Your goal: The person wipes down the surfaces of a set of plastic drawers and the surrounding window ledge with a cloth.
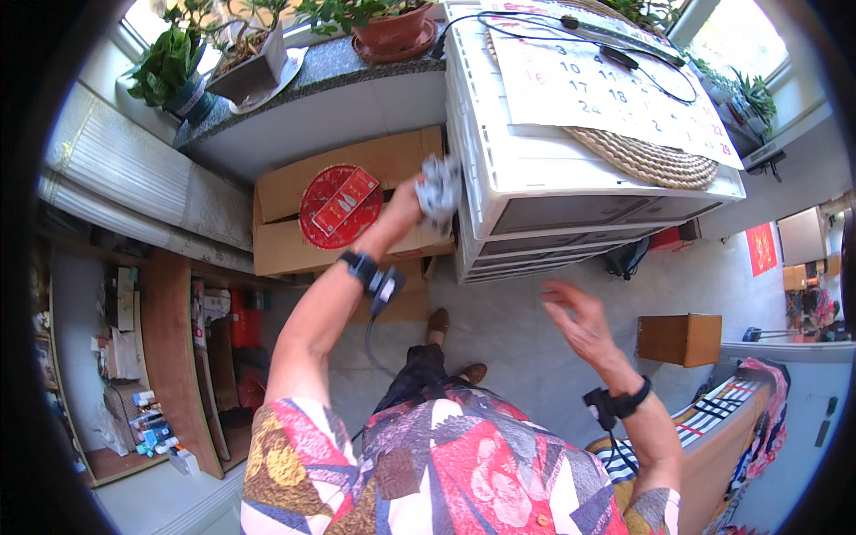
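My left hand (404,206) grips a crumpled grey cloth (439,191), blurred, at the left side of a white plastic drawer cabinet (535,164). Whether the cloth presses on the cabinet wall cannot be told. Below that hand is a cardboard box (284,247) bearing a round red lid (321,184). A narrow red printed packet (346,200) lies across the lid. My right hand (579,319) hangs in the air in front of the cabinet's drawers, fingers curved and apart, holding nothing. On the cabinet top lie a calendar sheet (602,87), a woven round mat (652,160) and a black cable (622,59).
Potted plants (391,30) line the granite windowsill (328,73) behind the box. A wooden shelf unit (170,361) with small bottles stands at left. To the right are a brown box (679,340) on the floor and a bed-like piece with striped fabric (715,408).
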The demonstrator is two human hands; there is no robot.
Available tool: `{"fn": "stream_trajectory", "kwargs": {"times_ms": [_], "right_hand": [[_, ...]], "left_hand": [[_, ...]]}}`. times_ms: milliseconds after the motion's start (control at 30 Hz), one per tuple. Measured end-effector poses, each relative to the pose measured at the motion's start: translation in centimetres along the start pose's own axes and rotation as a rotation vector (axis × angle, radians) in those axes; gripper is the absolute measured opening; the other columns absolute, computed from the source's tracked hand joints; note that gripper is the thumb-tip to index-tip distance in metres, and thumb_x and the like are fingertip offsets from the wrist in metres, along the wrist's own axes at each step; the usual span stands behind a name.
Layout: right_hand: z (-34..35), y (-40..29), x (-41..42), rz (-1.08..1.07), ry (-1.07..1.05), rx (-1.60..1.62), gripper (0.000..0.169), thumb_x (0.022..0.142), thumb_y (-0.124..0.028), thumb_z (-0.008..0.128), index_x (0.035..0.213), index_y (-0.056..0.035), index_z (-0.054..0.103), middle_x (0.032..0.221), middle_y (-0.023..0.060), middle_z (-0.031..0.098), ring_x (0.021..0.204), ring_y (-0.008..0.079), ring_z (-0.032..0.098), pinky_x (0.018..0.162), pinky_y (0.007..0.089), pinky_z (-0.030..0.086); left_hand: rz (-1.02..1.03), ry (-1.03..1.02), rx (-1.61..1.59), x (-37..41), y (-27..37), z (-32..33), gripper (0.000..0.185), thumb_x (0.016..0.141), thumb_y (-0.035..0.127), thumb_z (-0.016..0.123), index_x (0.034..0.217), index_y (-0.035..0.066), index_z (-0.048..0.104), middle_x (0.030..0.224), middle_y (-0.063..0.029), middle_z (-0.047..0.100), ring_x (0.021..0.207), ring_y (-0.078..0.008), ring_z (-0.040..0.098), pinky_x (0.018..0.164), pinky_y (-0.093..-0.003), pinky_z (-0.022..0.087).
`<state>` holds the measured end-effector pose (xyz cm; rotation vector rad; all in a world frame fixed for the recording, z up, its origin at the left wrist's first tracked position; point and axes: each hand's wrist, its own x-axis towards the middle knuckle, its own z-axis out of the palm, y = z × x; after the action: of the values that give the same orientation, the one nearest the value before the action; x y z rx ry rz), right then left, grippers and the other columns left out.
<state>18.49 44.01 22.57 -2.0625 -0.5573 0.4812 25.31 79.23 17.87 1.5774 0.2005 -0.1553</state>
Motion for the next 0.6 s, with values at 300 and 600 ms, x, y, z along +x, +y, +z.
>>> {"fn": "stream_trajectory", "kwargs": {"times_ms": [300,600], "right_hand": [[13.2,4.5,4.4,0.499,-0.219,1.149,0.036,0.094,-0.02,0.056,0.126,-0.0061,0.048,0.115,0.008,0.059,0.096,0.017,0.062,0.074,0.0335,0.056],[17.0,10.4,4.0,0.499,0.256,1.48,0.024,0.089,-0.001,0.05,0.112,0.0028,0.055,0.103,0.0124,0.063,0.089,0.0234,0.065,0.077,0.0373,0.055]], "left_hand": [[-0.002,-0.327,0.681,-10.9,-4.7,7.8,0.036,0.078,0.015,0.066,0.108,-0.002,0.055,0.093,-0.0146,0.061,0.082,-0.0198,0.058,0.074,-0.034,0.047],[1.078,-0.409,1.091,-11.3,13.4,10.0,0.036,0.077,0.006,0.065,0.112,0.004,0.059,0.107,-0.0172,0.061,0.098,-0.032,0.061,0.083,-0.0403,0.05]]}}
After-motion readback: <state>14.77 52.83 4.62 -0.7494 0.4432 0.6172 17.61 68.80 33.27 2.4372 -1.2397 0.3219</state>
